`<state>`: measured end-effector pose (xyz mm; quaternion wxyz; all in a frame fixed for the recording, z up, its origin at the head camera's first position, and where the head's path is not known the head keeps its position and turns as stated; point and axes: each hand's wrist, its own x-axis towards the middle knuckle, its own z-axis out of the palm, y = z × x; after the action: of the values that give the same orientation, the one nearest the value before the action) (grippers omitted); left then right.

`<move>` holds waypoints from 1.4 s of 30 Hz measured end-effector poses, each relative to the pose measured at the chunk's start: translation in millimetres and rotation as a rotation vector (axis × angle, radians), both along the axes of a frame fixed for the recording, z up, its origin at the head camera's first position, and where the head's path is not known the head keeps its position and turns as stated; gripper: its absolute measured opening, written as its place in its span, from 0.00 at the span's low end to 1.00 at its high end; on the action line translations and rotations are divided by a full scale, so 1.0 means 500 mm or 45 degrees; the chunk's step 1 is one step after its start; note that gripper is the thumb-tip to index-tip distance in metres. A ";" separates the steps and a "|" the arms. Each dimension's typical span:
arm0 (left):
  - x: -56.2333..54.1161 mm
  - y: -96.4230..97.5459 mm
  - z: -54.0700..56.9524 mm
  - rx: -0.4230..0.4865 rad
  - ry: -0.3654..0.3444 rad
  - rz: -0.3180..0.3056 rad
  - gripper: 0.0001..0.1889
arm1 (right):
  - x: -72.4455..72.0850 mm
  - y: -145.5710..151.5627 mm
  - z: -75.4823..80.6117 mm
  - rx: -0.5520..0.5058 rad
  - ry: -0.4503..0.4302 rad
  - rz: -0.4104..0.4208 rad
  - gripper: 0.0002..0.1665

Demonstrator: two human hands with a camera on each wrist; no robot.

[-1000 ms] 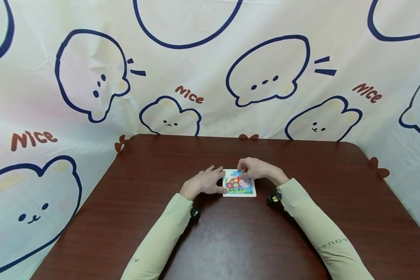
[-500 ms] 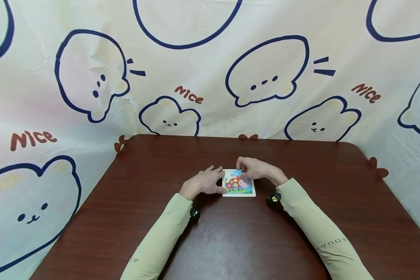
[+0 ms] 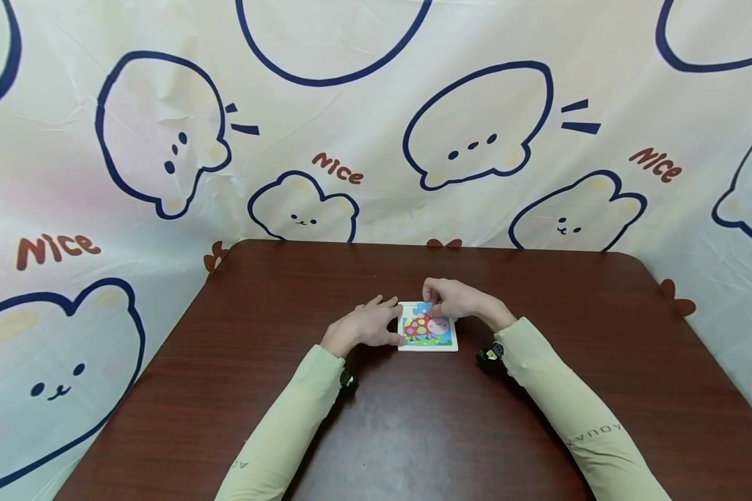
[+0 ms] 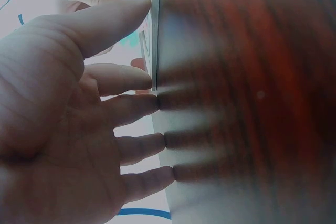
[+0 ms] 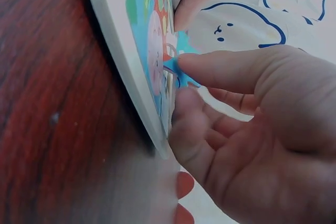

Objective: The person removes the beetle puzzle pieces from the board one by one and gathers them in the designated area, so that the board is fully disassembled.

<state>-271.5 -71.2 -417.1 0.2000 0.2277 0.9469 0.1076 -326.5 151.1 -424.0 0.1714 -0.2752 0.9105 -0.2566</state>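
— So, where did the puzzle board (image 3: 427, 348) lie?

— Just below the centre of the head frame, flat on the table (image 3: 376, 445). The left hand (image 3: 366, 327), fingers straight, touched its left edge; the right hand (image 3: 460, 299) pinched a blue piece (image 5: 181, 76) over its upper part.

— How was that step best handled, in your judgement?

— By bracing the board without shoving it, turning the piece until its outline matched, then lowering it level with light pressure. Forcing it in tilted risked a jam.

— Did the views differ?

— Yes. The right wrist view showed the piece tilted between thumb and fingertip, largely hidden in the head view. Only the left wrist view showed three left fingertips meeting the table.
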 end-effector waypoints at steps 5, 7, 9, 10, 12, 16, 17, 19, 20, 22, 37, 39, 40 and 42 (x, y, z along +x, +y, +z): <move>0.001 -0.001 -0.001 0.006 -0.005 0.001 0.30 | 0.001 -0.004 -0.001 -0.002 -0.029 0.009 0.05; 0.001 -0.002 -0.001 0.005 -0.005 0.004 0.33 | 0.003 -0.005 -0.001 0.026 -0.056 0.024 0.03; 0.001 -0.002 -0.001 0.000 -0.008 0.005 0.36 | 0.004 -0.005 -0.001 0.057 -0.073 0.051 0.05; 0.002 -0.003 -0.001 -0.003 -0.009 0.006 0.38 | 0.005 -0.005 0.000 0.068 -0.079 0.064 0.06; 0.002 -0.003 -0.001 -0.006 -0.012 0.009 0.39 | 0.006 -0.006 0.002 0.081 -0.088 0.083 0.09; 0.004 -0.004 0.000 -0.015 -0.010 0.011 0.40 | 0.007 -0.008 0.004 0.056 -0.094 0.101 0.11; 0.004 -0.004 0.000 -0.015 -0.008 0.011 0.40 | 0.007 -0.008 0.004 0.050 -0.096 0.101 0.12; 0.006 -0.005 0.000 -0.015 -0.007 0.013 0.39 | 0.005 -0.007 0.002 0.036 -0.103 0.100 0.13; 0.006 -0.005 0.000 -0.014 -0.006 0.014 0.39 | 0.005 -0.007 0.001 0.033 -0.105 0.098 0.13; 0.007 -0.006 0.001 -0.013 -0.006 0.014 0.39 | 0.004 -0.007 0.000 0.036 -0.104 0.092 0.14; 0.004 0.003 -0.006 0.003 0.002 0.015 0.37 | -0.003 0.044 0.016 -0.062 -0.113 0.005 0.10; 0.005 0.002 -0.005 0.004 0.006 0.016 0.37 | -0.004 0.060 0.018 -0.077 -0.119 -0.015 0.08; 0.005 0.002 -0.004 0.006 0.009 0.016 0.36 | -0.004 0.067 0.018 -0.087 -0.129 -0.024 0.08; 0.005 0.002 -0.003 0.010 0.013 0.014 0.35 | -0.003 0.083 0.019 -0.109 -0.149 -0.042 0.07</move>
<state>-268.9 -70.4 -418.6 0.1936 0.2241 0.9486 0.1114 -327.8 192.8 -414.4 0.2082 -0.2516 0.8916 -0.3137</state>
